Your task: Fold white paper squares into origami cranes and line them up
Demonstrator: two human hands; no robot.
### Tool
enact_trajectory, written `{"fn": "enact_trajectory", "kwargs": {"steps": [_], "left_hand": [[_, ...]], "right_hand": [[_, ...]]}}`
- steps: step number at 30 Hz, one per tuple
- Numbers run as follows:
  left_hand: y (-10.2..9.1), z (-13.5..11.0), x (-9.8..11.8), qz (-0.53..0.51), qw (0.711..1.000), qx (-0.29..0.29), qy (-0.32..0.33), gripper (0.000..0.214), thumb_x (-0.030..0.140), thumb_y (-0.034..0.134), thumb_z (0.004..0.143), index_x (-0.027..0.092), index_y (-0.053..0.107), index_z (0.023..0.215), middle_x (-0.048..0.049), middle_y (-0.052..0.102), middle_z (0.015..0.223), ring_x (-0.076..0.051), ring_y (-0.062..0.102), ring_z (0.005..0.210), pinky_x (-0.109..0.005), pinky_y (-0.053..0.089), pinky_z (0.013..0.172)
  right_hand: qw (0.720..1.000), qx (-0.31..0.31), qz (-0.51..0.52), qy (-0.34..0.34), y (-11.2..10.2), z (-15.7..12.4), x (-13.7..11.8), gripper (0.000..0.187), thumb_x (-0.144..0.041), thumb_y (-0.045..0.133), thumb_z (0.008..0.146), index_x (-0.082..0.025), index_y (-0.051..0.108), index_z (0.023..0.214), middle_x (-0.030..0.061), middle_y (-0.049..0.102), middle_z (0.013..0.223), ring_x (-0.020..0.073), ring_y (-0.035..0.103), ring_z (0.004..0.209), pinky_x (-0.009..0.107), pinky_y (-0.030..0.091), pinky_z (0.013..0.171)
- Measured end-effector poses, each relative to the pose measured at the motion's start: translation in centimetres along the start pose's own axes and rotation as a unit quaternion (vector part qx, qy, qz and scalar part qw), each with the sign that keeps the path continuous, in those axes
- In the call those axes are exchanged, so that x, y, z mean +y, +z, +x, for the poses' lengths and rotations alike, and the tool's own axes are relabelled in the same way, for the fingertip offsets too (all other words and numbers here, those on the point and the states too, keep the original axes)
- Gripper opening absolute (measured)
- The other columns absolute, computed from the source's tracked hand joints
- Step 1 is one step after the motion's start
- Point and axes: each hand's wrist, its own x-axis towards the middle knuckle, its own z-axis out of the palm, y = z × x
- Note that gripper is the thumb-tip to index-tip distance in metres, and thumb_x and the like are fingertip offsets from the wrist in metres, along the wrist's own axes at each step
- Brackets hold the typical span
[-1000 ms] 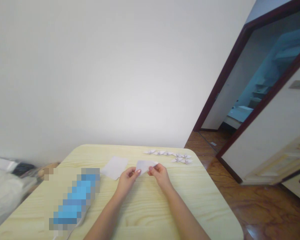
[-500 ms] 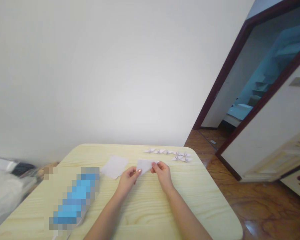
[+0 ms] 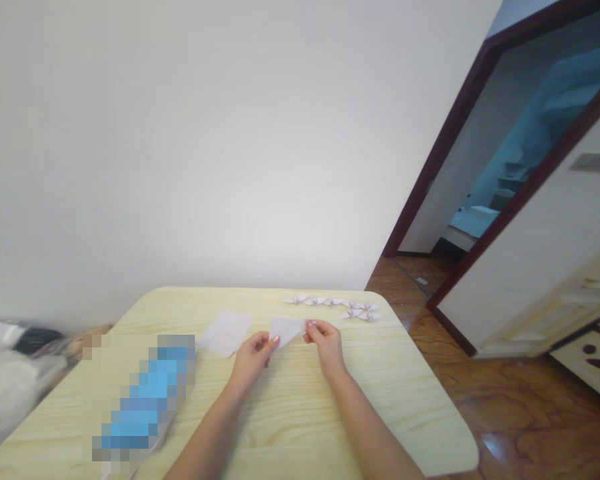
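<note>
Your left hand (image 3: 253, 363) and right hand (image 3: 326, 345) are both closed to narrow fingertip pinches on a small paper triangle (image 3: 286, 331), which sits between them over the middle of the tabletop (image 3: 290, 427). Hold both pinches even and lightly taut, so the paper's edges stay lined up and any crease runs true. The triangle looks pale and crisp, though its folds are too small to make out. Just beyond your left hand lies a flat paper square (image 3: 225, 333), beside a blurred blue object (image 3: 145, 400). Near the far edge, small paper cranes (image 3: 333, 301) stand in a loose cluster. Beyond them rises a plain wall (image 3: 230, 147).
</note>
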Motion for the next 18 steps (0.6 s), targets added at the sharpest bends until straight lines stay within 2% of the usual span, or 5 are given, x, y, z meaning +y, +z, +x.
{"fn": "enact_trajectory", "kwargs": {"steps": [3,6,9,12,18], "left_hand": [[0.0,0.0,-0.1,0.008,1.000,0.009,-0.001,0.040,0.057,0.053,0.060,0.018,0.051,0.057,0.0076,0.039,0.036,-0.009,0.039,0.035,-0.020,0.029,0.040],[-0.1,0.1,-0.3,0.006,1.000,0.025,-0.003,0.040,0.057,0.053,0.061,0.018,0.049,0.056,0.0080,0.038,0.036,-0.008,0.037,0.034,-0.020,0.028,0.040],[-0.3,0.2,-0.4,-0.009,0.999,0.030,-0.005,0.042,0.058,0.054,0.060,0.017,0.049,0.056,0.0082,0.037,0.037,-0.008,0.035,0.035,-0.020,0.026,0.039],[-0.1,0.1,-0.2,-0.027,1.000,0.009,-0.011,0.045,0.060,0.055,0.058,0.016,0.053,0.060,0.0078,0.038,0.039,-0.008,0.034,0.036,-0.020,0.025,0.039],[0.2,0.1,-0.5,0.016,1.000,-0.009,0.014,0.041,0.057,0.055,0.061,0.016,0.055,0.061,0.0049,0.046,0.045,-0.009,0.039,0.042,-0.020,0.028,0.042]], "right_hand": [[1.000,-0.002,0.019,0.012,-0.3,0.3,0.1,0.037,-0.050,0.062,0.063,-0.013,0.059,0.057,0.0005,0.053,0.048,0.0103,0.049,0.047,0.022,0.040,0.047],[0.997,0.003,0.052,0.060,-0.3,0.4,0.3,0.047,-0.059,0.054,0.065,-0.012,0.060,0.066,0.0044,0.060,0.059,0.0107,0.052,0.047,0.022,0.041,0.044],[0.994,-0.065,0.028,0.078,0.1,0.2,0.6,0.049,-0.059,0.060,0.059,-0.014,0.061,0.079,0.0058,0.064,0.071,0.0123,0.056,0.052,0.021,0.042,0.043],[0.989,-0.127,-0.042,0.067,0.9,-0.2,0.9,0.037,-0.049,0.069,0.052,-0.014,0.060,0.061,0.0009,0.059,0.053,0.0105,0.052,0.047,0.020,0.040,0.043],[0.992,-0.096,-0.060,0.061,1.3,-0.5,0.7,0.034,-0.047,0.069,0.052,-0.015,0.055,0.049,-0.0008,0.055,0.045,0.0094,0.047,0.041,0.021,0.037,0.043]]}}
